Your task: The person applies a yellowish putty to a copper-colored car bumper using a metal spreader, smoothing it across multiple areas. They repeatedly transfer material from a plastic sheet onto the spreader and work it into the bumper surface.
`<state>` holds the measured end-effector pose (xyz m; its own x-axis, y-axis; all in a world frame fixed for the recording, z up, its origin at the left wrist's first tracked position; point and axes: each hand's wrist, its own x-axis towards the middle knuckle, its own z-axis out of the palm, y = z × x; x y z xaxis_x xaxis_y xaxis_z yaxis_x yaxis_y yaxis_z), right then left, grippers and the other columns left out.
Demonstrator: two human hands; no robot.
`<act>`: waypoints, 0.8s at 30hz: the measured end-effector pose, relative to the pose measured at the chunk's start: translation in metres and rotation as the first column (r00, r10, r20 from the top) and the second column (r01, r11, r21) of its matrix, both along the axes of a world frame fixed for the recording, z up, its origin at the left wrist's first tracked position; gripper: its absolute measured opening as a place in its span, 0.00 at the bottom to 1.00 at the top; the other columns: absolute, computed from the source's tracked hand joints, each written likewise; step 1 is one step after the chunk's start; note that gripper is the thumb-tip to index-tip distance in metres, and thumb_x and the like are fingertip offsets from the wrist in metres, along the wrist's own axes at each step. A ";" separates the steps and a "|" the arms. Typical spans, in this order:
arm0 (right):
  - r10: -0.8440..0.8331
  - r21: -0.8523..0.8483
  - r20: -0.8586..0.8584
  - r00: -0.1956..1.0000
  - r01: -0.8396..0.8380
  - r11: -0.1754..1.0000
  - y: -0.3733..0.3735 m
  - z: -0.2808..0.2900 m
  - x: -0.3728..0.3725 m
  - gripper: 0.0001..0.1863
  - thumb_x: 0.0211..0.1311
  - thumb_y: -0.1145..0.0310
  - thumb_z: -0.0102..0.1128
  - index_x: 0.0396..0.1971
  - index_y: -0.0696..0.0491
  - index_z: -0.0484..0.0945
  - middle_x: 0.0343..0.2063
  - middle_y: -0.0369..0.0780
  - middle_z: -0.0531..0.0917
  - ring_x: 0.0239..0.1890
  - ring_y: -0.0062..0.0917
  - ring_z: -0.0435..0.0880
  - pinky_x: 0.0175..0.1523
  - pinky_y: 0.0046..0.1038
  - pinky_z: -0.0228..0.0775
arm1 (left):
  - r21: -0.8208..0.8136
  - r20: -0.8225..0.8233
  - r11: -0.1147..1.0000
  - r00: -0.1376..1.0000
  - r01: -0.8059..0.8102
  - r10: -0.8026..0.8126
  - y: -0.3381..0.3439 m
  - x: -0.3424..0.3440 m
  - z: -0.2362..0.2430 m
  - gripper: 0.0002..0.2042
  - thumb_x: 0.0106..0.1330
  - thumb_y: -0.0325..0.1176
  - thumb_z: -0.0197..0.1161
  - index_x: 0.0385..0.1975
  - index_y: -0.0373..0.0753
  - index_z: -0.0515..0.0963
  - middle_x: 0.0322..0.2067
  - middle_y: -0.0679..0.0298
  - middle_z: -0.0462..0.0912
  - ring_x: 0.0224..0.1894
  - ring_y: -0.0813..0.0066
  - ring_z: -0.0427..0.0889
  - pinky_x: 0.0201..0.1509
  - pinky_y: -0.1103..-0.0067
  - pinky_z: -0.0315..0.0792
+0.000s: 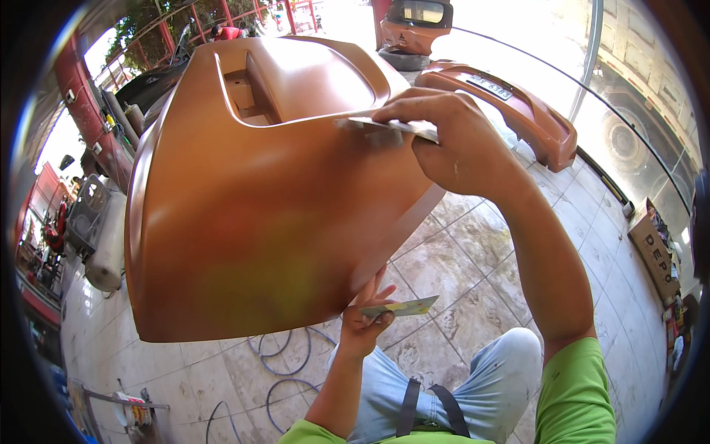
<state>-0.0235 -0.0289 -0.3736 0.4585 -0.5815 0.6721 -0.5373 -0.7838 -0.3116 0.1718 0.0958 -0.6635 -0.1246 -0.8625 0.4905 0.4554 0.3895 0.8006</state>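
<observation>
Panel: large orange-brown car panel [244, 177], raised off the tiled floor [473, 259] (support hidden); likely set that high so a seated or crouching person can reach across it.
Right hand: right hand [462, 140] pinches a thin flat blade [399, 127], thumb below, fingers above; the low angle probably keeps the edge near flat to the surface.
Blade spot: by the panel's recess edge, over a grey smear [359, 132]; contact likely, can't confirm.
Left hand: left hand [362, 322] grips a flat plate [403, 305] with yellowish residue, just off the panel's near corner; presumably kept level and close so the other hand can get to it. Fingertips touching panel? Can't tell.
Green-yellow patch: on the panel's near face (looks like shirt reflection).
Hose: dark hose [285, 370] looped on floor, left of the knees.
Second part: orange bumper [510, 111] beyond the right hand, apparently parked aside.
</observation>
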 end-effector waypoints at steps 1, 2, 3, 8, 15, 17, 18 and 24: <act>0.003 -0.066 0.003 1.000 -0.003 0.998 -0.007 -0.001 0.002 0.25 0.49 0.82 0.54 0.48 0.56 0.89 0.48 0.46 0.89 0.55 0.44 0.86 0.64 0.38 0.76 | -0.003 0.000 1.000 1.000 0.010 -0.010 -0.001 -0.003 -0.001 0.17 0.70 0.26 0.71 0.58 0.34 0.85 0.82 0.42 0.53 0.85 0.37 0.47 0.78 0.46 0.63; 0.017 -0.093 -0.008 1.000 -0.018 0.995 -0.009 -0.004 0.003 0.25 0.49 0.82 0.54 0.48 0.56 0.89 0.48 0.46 0.89 0.54 0.44 0.86 0.64 0.39 0.76 | -0.006 0.001 1.000 1.000 0.020 -0.020 -0.003 -0.005 0.000 0.19 0.71 0.30 0.72 0.61 0.34 0.84 0.82 0.44 0.53 0.85 0.38 0.47 0.78 0.45 0.63; 0.031 -0.120 -0.020 0.999 -0.033 0.992 -0.008 -0.005 0.003 0.25 0.50 0.82 0.54 0.49 0.56 0.89 0.48 0.46 0.89 0.54 0.45 0.86 0.64 0.40 0.76 | 0.028 -0.022 1.000 1.000 0.008 -0.007 -0.003 -0.006 0.002 0.17 0.72 0.31 0.72 0.58 0.35 0.85 0.82 0.43 0.53 0.85 0.37 0.47 0.77 0.45 0.63; 0.211 0.023 -0.055 0.976 -0.210 0.977 0.007 -0.013 -0.032 0.24 0.51 0.83 0.57 0.50 0.58 0.88 0.50 0.48 0.88 0.54 0.47 0.87 0.62 0.40 0.79 | 0.017 -0.007 1.000 1.000 -0.014 0.015 0.009 -0.003 0.007 0.20 0.75 0.34 0.69 0.65 0.43 0.82 0.83 0.44 0.52 0.84 0.35 0.47 0.77 0.43 0.62; 0.037 0.512 0.347 0.937 -0.223 0.829 0.055 -0.045 -0.130 0.27 0.60 0.88 0.66 0.58 0.52 0.84 0.60 0.49 0.80 0.61 0.45 0.84 0.64 0.41 0.79 | 0.654 -0.365 0.755 0.889 0.035 0.275 0.059 -0.091 0.149 0.23 0.83 0.30 0.56 0.74 0.41 0.66 0.73 0.48 0.69 0.76 0.53 0.68 0.76 0.57 0.69; 0.031 0.520 0.503 0.864 -0.331 0.787 0.087 -0.035 -0.142 0.30 0.53 0.90 0.68 0.57 0.50 0.84 0.61 0.52 0.77 0.64 0.49 0.81 0.67 0.46 0.78 | 0.634 -0.225 0.762 0.912 -0.131 0.344 0.028 -0.115 0.213 0.20 0.83 0.28 0.56 0.71 0.37 0.69 0.68 0.52 0.75 0.69 0.63 0.76 0.74 0.64 0.70; 0.107 0.533 0.499 0.860 -0.402 0.745 0.094 -0.026 -0.142 0.33 0.47 0.89 0.71 0.56 0.49 0.84 0.62 0.52 0.76 0.68 0.54 0.77 0.68 0.50 0.77 | 0.640 -0.118 0.731 0.908 -0.239 0.401 0.022 -0.118 0.236 0.19 0.82 0.27 0.56 0.70 0.36 0.69 0.67 0.53 0.77 0.66 0.66 0.78 0.72 0.67 0.71; -0.080 0.644 0.217 0.973 -0.082 0.760 0.120 0.070 -0.145 0.26 0.49 0.82 0.70 0.51 0.47 0.85 0.60 0.49 0.77 0.64 0.50 0.78 0.63 0.53 0.74 | 0.694 0.273 0.592 0.911 -0.409 0.309 -0.004 -0.127 0.389 0.20 0.79 0.26 0.59 0.69 0.34 0.69 0.64 0.56 0.80 0.60 0.69 0.81 0.67 0.70 0.75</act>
<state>-0.1681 0.0914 -0.3037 0.3480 -0.9119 0.2176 -0.3911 -0.3522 -0.8503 0.0445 0.0922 -0.2746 0.2650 -0.9143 -0.3063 0.2978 -0.2245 0.9278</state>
